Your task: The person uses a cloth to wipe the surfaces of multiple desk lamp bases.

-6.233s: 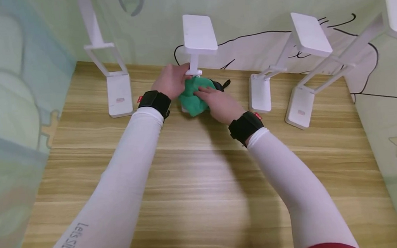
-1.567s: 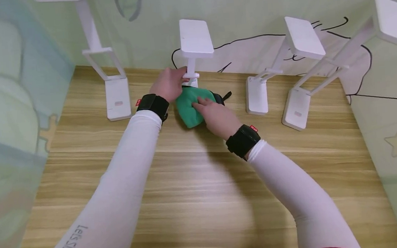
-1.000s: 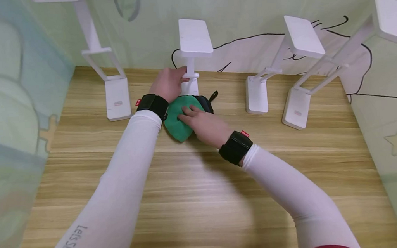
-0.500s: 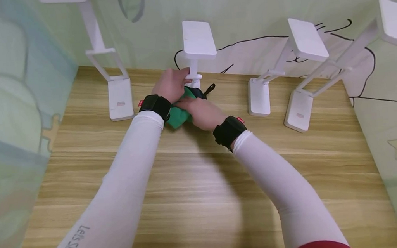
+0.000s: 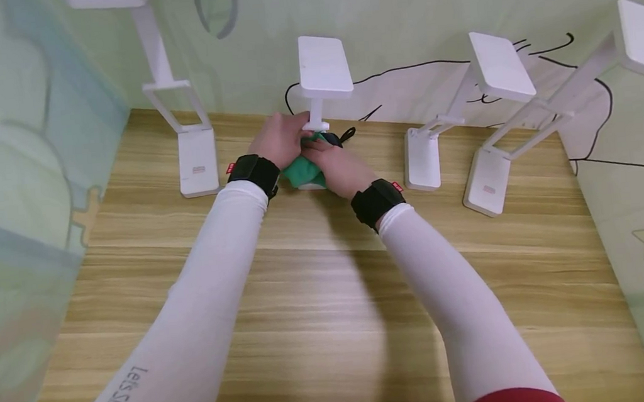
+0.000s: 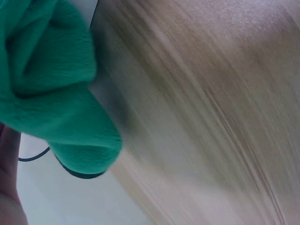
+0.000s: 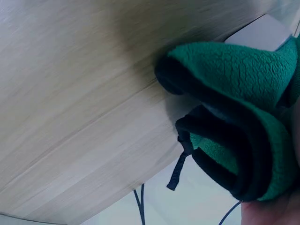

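My left hand (image 5: pixel 279 140) grips the stem of a white desk lamp (image 5: pixel 325 68), just below its head. My right hand (image 5: pixel 345 171) holds a green cleaning cloth (image 5: pixel 304 172) with dark edging against the foot of that lamp, its fingertips close to the hinge. The cloth covers most of the lamp's base. In the right wrist view the bunched cloth (image 7: pixel 229 70) has a dark hanging loop (image 7: pixel 176 174), and a corner of the white base (image 7: pixel 262 33) shows behind it. Folds of the cloth (image 6: pixel 56 103) fill the left side of the left wrist view.
One more white lamp (image 5: pixel 198 163) stands to the left, and two others, a shorter lamp (image 5: pixel 423 158) and a taller lamp (image 5: pixel 487 178), stand to the right. All are on a wood-grain table (image 5: pixel 309 328) against a wall with cartoon drawings (image 5: pixel 397 6).
The right hand and cloth slid toward the front left off the lamp's base, then went back up onto it; the cloth is more bunched. The left hand keeps its hold on the stem.
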### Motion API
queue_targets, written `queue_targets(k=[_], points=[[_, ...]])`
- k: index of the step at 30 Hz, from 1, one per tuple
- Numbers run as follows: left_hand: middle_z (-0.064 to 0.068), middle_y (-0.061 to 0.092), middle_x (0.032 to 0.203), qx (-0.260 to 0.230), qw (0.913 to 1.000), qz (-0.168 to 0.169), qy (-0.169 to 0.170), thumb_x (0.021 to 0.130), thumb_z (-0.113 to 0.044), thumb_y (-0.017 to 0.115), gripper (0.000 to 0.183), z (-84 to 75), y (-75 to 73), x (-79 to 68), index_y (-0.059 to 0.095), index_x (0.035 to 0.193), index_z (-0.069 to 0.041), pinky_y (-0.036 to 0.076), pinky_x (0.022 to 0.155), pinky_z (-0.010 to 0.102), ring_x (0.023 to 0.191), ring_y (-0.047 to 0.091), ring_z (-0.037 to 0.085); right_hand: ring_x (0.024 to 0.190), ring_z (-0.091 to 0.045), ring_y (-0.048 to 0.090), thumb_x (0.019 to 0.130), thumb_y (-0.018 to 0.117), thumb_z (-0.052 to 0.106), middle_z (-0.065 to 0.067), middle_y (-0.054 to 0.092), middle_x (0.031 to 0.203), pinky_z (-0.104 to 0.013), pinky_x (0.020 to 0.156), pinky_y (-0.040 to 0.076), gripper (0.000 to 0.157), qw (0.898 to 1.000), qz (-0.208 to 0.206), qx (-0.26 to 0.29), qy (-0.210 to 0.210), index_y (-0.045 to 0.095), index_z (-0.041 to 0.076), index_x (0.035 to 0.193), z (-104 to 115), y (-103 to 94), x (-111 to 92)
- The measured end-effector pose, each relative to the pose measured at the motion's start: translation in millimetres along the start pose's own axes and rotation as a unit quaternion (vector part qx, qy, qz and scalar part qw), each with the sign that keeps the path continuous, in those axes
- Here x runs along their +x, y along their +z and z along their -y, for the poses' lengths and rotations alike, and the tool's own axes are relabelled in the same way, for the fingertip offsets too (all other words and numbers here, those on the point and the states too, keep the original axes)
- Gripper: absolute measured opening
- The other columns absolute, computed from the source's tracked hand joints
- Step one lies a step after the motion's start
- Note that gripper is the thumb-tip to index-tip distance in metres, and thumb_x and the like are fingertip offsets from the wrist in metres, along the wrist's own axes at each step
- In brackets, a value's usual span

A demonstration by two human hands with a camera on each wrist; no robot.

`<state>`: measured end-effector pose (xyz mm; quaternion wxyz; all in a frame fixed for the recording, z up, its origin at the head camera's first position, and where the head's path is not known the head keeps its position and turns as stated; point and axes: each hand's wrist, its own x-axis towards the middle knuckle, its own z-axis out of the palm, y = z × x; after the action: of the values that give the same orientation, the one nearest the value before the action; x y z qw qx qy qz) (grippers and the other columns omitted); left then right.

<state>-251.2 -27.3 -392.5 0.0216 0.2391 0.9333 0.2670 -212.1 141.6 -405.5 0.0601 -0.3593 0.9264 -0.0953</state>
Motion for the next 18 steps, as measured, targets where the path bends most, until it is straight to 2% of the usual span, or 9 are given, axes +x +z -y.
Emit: queue_targets(k=[3, 10, 18], points=[[0.005, 0.067, 0.089, -0.001, 1.0000, 0.004, -0.003, 0.103, -0.014, 0.052, 0.012, -0.9, -0.2, -0.1, 0.061, 0.110, -0.014, 0.047, 0.072, 0.034, 0.078, 0.059, 0.019, 0.137, -0.024, 0.034, 0.101, 0.047, -0.002, -0.012, 0.042, 0.151, -0.041, 0.111, 0.035, 0.047, 1.000, 0.007, -0.005, 0.008, 0.045, 0.007, 0.146, -3.6, -0.9, -2.0], [0.006, 0.070, 0.097, -0.001, 1.0000, 0.006, -0.005, 0.102, -0.010, 0.052, 0.020, -2.7, 0.6, 1.4, 0.060, 0.119, -0.015, 0.050, 0.077, 0.034, 0.084, 0.062, 0.019, 0.133, -0.029, 0.040, 0.101, 0.050, 0.002, -0.014, 0.045, 0.148, -0.045, 0.109, 0.037, 0.045, 0.998, 0.024, -0.005, 0.050, 0.045, 0.006, 0.146, -5.4, -5.5, -14.6], [0.004, 0.070, 0.101, -0.016, 0.9994, 0.013, -0.027, 0.102, -0.006, 0.051, 0.021, -2.1, -0.3, -0.4, 0.061, 0.118, -0.016, 0.047, 0.071, 0.030, 0.083, 0.060, 0.017, 0.130, -0.030, 0.045, 0.102, 0.050, 0.003, -0.015, 0.047, 0.146, -0.046, 0.105, 0.042, 0.044, 0.995, 0.036, -0.034, 0.088, 0.046, 0.007, 0.146, 1.6, -6.7, -35.9]])
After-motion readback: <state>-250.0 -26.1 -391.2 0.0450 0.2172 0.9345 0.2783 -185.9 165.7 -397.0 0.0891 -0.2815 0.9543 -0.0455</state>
